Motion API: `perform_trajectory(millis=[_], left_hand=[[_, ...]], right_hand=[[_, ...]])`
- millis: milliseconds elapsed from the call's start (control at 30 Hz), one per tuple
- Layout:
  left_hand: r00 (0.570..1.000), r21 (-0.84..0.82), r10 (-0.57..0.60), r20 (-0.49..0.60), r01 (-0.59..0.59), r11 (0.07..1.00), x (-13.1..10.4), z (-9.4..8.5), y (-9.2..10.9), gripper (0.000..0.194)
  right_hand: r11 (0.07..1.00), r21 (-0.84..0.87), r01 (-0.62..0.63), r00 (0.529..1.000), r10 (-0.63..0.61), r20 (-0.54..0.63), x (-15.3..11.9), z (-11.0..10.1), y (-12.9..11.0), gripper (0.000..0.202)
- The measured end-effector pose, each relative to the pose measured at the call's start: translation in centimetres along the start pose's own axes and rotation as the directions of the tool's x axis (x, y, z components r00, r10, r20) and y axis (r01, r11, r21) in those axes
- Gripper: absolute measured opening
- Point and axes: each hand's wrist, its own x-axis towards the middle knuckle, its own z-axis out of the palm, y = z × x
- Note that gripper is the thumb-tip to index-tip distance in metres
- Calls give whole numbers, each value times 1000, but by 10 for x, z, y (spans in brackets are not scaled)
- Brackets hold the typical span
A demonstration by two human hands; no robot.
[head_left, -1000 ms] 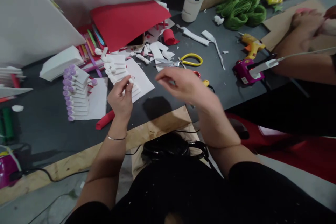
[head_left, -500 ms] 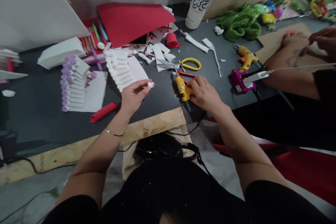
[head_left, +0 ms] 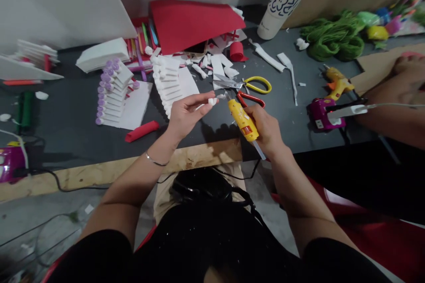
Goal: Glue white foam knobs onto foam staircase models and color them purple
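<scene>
Between the fingertips of my left hand (head_left: 187,115) is a small white piece (head_left: 212,101), whose exact kind I cannot make out. My right hand (head_left: 267,128) grips a yellow glue gun (head_left: 243,120), its nozzle close to the white piece and a clear glue stick (head_left: 259,150) sticking out at its rear. Just beyond the gun lie yellow-handled scissors (head_left: 259,85) and a red-handled tool (head_left: 250,99), partly hidden. Left of my left hand, a row of white rolled pieces (head_left: 168,82) rests on a white sheet, and purple-tipped white rolls (head_left: 114,90) stand beside it.
A red roll (head_left: 142,131) lies near the wooden table edge (head_left: 199,154). Behind are a red sheet (head_left: 195,22), white scraps and a white bottle (head_left: 282,2). At right are green yarn (head_left: 335,35), another glue gun (head_left: 338,82), a purple power block (head_left: 323,115) and another person's arm (head_left: 392,93).
My right hand has lifted the glue gun off the table and turned its nozzle toward the white piece. My left hand has brought that piece nearer the gun. The view has shifted left.
</scene>
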Motion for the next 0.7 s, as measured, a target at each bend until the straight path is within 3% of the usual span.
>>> perform_trajectory(millis=[200,467,700], left_hand=[[992,1,-69,110,69,998,4,11,-11,37],[998,-33,-22,-65,20,999,38,10,-38,42],[967,-152,-174,185,203,967,29,23,-27,37]], right_hand=[[996,86,-1,1000,1,-5,-3,1,5,22],[970,228,-87,996,84,23,-5,2,16,27],[960,249,-130,989,142,-29,-8,6,26,26]])
